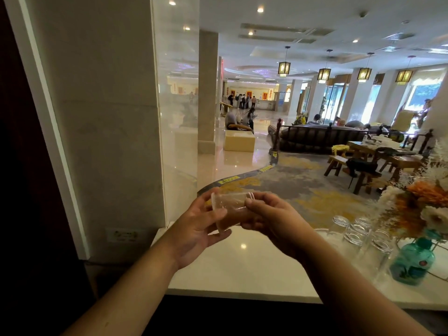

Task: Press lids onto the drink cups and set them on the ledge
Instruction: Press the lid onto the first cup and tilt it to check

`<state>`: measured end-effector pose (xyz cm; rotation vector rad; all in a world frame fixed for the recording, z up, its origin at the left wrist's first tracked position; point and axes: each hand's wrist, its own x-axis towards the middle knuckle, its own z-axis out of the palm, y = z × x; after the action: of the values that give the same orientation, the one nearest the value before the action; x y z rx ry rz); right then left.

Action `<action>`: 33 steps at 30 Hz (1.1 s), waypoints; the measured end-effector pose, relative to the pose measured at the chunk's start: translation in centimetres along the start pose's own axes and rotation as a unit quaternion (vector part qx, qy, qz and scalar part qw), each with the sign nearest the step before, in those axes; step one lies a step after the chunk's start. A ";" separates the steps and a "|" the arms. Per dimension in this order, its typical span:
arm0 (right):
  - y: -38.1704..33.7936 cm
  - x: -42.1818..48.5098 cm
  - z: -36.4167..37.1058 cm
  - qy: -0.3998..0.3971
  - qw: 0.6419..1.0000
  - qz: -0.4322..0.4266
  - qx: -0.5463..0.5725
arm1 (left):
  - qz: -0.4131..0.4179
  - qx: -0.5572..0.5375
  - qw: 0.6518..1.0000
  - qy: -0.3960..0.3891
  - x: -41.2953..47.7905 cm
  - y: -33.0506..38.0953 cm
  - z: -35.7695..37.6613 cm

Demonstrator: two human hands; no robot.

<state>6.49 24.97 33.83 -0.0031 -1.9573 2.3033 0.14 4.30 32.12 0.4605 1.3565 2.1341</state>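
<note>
Both my hands are raised above the white ledge (242, 275), holding one clear plastic drink cup (230, 207) tipped on its side between them. My left hand (201, 229) cups it from below and from the left. My right hand (269, 217) grips its right end with thumb and fingers. The cup is blurred, and I cannot tell whether a lid is on it.
Several upturned clear glasses (358, 234) stand on the ledge at the right, beside a teal bottle (412, 263) and a dried flower arrangement (417, 202). A stone pillar (109, 117) rises at the left. A lobby with seating lies beyond.
</note>
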 end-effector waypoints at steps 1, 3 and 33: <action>-0.8 0.2 0.3 0.009 0.999 -0.012 -0.045 | -0.002 -0.061 0.998 0.002 0.0 -0.7 0.1; -2.7 0.6 1.1 0.025 0.986 -0.042 -0.161 | -0.034 -0.159 0.987 0.016 -0.4 -1.7 1.0; -7.4 1.1 5.1 0.015 0.879 -0.136 -0.457 | -0.127 -0.270 0.952 0.068 -2.1 -4.1 3.5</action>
<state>5.69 21.25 41.98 0.1366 -2.6072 1.0401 4.86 6.81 29.89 -0.0788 0.7864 2.2231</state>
